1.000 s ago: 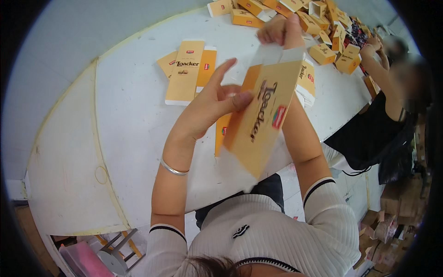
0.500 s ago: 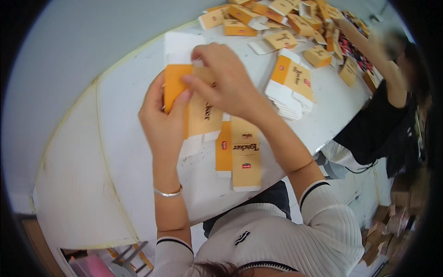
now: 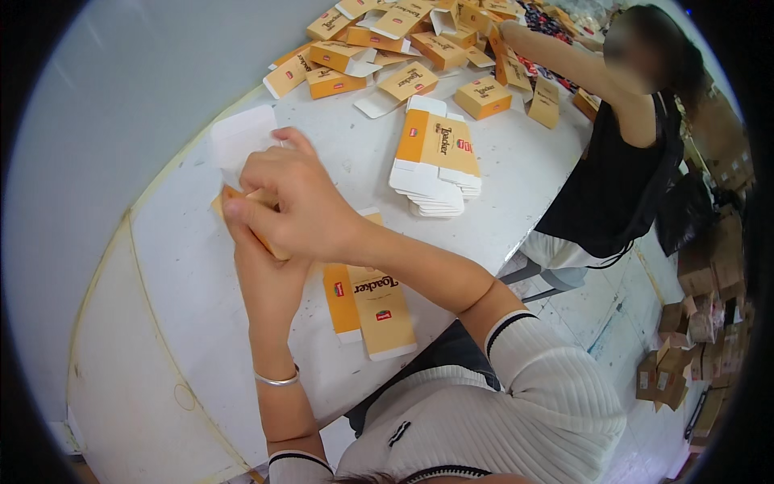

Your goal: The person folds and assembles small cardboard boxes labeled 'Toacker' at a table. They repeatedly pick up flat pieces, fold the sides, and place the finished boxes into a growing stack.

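Note:
A yellow-and-tan folding carton [image 3: 264,198] is gripped between my two hands over the table, its long white flap [image 3: 243,135] standing out at the far end. My left hand [image 3: 270,274] wraps its near side. Across its top lies my right hand [image 3: 302,202], fingers curled over the carton, thumb by the left hand's thumb. Together they hide most of the carton. Just below my right forearm, a flat unfolded carton [image 3: 383,319] rests on the table. Beyond that forearm is a stack of flat cartons [image 3: 439,149] with white flaps.
Along the table's [image 3: 185,323] far side lies a heap of formed cartons [image 3: 375,40], several with open flaps. A co-worker in a black top [image 3: 617,161] reaches over small dark-and-red wrapped items [image 3: 548,36] at the right. Brown cardboard boxes [image 3: 669,371] stand on the floor.
My view has turned right. The carton has tipped from showing its broad printed face to being mostly covered, as my right hand has closed over it.

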`<state>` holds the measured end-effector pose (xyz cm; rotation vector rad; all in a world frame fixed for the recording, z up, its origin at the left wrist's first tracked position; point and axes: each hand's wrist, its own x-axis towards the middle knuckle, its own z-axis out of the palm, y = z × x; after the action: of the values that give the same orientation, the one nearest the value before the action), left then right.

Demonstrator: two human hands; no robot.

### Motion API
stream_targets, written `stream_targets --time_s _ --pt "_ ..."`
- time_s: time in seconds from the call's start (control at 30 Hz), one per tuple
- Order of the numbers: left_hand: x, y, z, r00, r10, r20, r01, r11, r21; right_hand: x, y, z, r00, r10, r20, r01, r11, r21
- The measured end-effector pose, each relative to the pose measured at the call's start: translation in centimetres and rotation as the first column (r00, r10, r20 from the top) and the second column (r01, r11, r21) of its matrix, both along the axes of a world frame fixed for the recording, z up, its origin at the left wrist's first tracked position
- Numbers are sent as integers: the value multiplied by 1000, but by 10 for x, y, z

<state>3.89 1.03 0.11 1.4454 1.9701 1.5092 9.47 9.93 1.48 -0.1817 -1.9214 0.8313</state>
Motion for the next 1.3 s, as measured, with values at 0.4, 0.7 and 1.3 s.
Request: stream_targets --time_s 0.4,0.7,1.3 --pt "-28 -13 -11 903 -173 393 59 956 287 -1 9 0 853 494 -165 -506 708 -492" --pt "-44 -18 2 586 -217 781 -175 907 384 -21 2 -19 893 441 90 -422 889 -176" --pt "-23 -11 3 993 -61 97 18 919 394 -10 -2 -15 865 221 -451 -502 419 -757"
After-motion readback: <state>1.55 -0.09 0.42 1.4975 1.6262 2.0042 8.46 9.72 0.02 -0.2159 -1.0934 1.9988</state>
